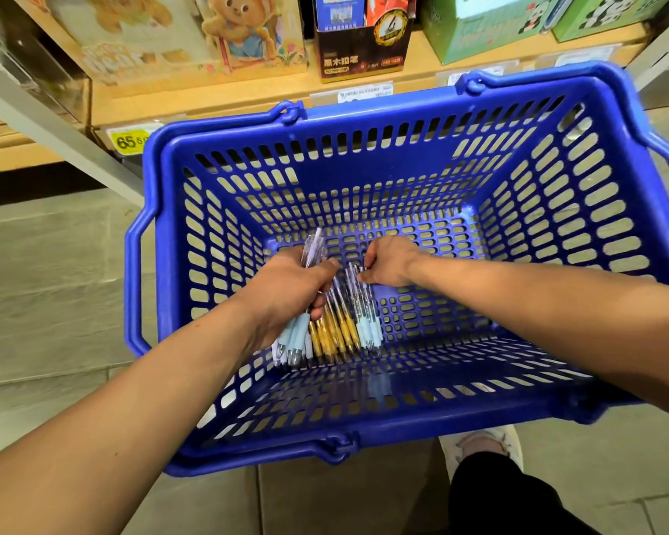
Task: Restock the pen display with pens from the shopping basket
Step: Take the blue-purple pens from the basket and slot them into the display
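Note:
A blue plastic shopping basket (518, 179) fills the middle of the view, standing on the floor. On its bottom lies a bunch of clear pens (348, 326) with yellow and pale blue grips. My left hand (286, 291) is inside the basket and grips several pale blue pens, their ends sticking out above and below the fist. My right hand (389, 264) reaches in beside it, its fingers curled down onto the upper ends of the pens lying on the bottom. The pen display is out of sight.
A wooden shelf (217, 98) runs behind the basket with picture boxes (240, 32), a dark pencil box (364, 52) and green boxes (491, 25). A yellow price tag (126, 141) sits on its edge. My shoe (479, 446) stands on the tiled floor just below the basket.

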A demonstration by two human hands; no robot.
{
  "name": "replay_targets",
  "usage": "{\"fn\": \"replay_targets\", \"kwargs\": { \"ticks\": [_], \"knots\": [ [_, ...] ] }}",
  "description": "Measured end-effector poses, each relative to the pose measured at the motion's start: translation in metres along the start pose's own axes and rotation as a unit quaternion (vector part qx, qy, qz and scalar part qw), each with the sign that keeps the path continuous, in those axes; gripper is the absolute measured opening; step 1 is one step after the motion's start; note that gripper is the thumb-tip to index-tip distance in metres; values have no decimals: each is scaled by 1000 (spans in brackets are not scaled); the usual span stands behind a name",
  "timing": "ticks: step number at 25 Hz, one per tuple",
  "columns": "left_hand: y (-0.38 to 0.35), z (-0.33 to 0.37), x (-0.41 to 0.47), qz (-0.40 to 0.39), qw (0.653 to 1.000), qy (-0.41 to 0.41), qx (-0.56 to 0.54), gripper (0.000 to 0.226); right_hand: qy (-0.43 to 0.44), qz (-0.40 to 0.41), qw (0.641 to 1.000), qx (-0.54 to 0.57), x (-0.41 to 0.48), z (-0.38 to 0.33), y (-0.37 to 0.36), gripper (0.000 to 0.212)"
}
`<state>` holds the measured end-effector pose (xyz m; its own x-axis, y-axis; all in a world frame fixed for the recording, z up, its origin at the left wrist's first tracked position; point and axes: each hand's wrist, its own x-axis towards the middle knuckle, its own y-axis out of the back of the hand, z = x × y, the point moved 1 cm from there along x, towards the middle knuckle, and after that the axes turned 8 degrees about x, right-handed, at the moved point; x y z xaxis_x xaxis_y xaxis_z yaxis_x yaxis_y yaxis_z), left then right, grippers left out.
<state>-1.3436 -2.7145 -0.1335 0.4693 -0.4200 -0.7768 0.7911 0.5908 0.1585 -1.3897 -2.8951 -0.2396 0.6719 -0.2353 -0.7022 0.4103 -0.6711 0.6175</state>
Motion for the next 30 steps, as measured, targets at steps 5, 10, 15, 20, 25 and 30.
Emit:
{"fn": "replay_targets", "kwargs": {
  "ticks": [5, 10, 15, 20, 25, 30],
  "knots": [
    [4, -2, -1, 6, 998, 18, -52, 21, -13, 5, 999, 40, 5, -3, -6, 27],
    [4, -3, 2, 15, 996, 22, -81, 25, -16, -14, 978, 209, 5, 1, 11, 16],
    [2, -5, 7, 38, 998, 13, -56, 36, 64, -98, 915, 387, -9, -24, 42, 15],
    [3, -10, 14, 41, 997, 13, -56, 36, 91, -162, 872, 453, -20, -49, 46, 18],
    [0, -7, 10, 7, 996, 6, -94, 28, 83, -199, 827, 519, -22, -47, 42, 11],
    [4, -2, 7, 14, 995, 26, -95, 37, 29, -114, 916, 384, -8, -19, 32, 21]
  ]
}}
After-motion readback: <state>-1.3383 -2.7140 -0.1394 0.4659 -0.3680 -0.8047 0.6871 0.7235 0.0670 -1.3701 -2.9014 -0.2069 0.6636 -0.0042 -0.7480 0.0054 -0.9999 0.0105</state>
